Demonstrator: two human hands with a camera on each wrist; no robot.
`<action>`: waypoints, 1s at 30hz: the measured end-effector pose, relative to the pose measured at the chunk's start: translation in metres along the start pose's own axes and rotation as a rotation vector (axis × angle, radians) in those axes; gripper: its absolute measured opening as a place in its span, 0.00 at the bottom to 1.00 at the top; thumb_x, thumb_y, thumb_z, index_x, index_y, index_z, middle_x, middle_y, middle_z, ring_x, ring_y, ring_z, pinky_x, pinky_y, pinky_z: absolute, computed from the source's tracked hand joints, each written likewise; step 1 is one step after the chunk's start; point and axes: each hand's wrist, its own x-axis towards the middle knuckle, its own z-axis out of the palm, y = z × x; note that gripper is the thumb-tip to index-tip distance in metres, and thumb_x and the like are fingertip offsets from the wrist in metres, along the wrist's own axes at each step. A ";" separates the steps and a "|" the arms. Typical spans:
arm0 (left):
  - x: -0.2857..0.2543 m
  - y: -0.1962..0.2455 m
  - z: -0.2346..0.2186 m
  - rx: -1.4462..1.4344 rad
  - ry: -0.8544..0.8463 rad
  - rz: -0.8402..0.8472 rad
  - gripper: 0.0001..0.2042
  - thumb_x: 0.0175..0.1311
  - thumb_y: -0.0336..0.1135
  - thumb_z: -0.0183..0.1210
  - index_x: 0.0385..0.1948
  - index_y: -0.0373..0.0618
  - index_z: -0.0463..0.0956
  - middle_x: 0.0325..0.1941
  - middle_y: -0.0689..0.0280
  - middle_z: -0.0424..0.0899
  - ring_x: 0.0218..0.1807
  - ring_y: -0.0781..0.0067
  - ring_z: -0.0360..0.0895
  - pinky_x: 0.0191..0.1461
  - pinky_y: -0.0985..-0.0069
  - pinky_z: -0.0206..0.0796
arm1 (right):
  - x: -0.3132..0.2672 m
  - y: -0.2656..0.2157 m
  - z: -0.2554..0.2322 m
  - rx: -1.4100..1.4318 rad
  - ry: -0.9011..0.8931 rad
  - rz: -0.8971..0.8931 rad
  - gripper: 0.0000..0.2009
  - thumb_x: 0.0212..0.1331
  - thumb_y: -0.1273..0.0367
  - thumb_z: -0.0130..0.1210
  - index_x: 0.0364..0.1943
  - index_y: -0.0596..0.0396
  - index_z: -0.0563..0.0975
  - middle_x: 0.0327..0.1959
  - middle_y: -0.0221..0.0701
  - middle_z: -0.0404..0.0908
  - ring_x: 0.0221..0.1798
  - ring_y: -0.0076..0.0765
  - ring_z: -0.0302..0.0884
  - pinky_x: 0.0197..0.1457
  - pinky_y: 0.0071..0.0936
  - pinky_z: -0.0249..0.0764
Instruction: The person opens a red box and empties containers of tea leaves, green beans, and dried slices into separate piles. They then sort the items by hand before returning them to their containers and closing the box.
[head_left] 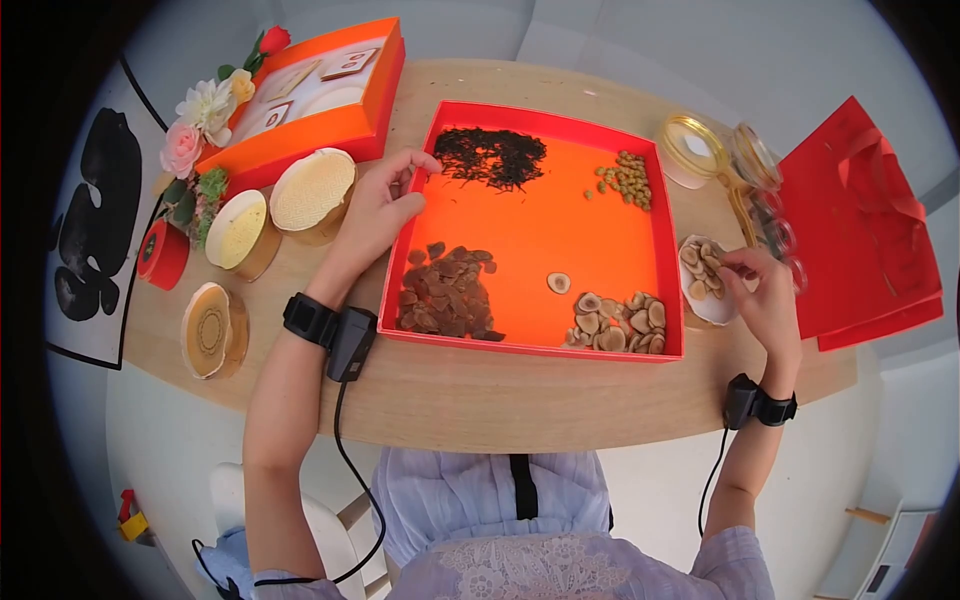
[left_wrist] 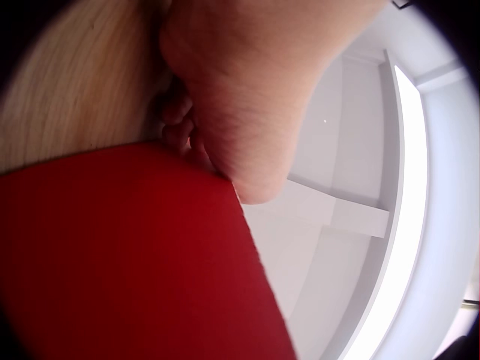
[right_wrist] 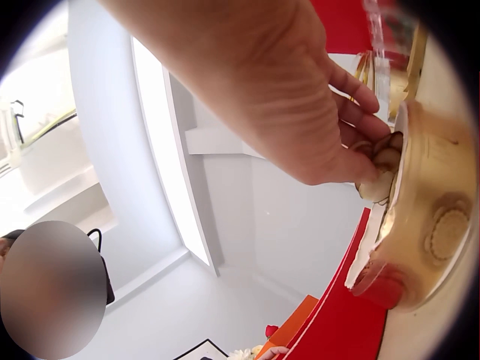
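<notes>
A shallow red box (head_left: 400, 290) with an orange floor holds dark shreds (head_left: 490, 155), green pellets (head_left: 628, 182), brown flakes (head_left: 445, 292) and pale round slices (head_left: 615, 322), one slice (head_left: 559, 283) lying apart. My left hand (head_left: 380, 208) (left_wrist: 247, 97) grips the box's left wall near its upper corner, fingers partly hidden in the left wrist view. At the right, my right hand (head_left: 765, 298) reaches into a paper-lined cup (head_left: 712, 308) of slices. The right wrist view shows the hand (right_wrist: 292, 112) pinching slices (right_wrist: 379, 184) at the mouth of the gold cup (right_wrist: 435, 187).
Three lined cups (head_left: 314, 190) (head_left: 240, 235) (head_left: 213, 330), a small red tin (head_left: 163, 254), flowers (head_left: 205, 110) and an orange box (head_left: 375, 100) stand left. Behind the right cup are a gold-rimmed jar (head_left: 692, 150), clear lids (head_left: 755, 157) and a red bag (head_left: 860, 230).
</notes>
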 end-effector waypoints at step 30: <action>-0.001 0.008 -0.003 0.040 -0.032 -0.062 0.19 0.56 0.19 0.49 0.50 0.41 0.76 0.44 0.71 0.81 0.42 0.85 0.75 0.48 0.85 0.66 | -0.009 0.002 -0.006 -0.038 -0.303 0.170 0.48 0.44 0.52 0.75 0.72 0.56 0.69 0.69 0.44 0.75 0.72 0.47 0.71 0.74 0.38 0.67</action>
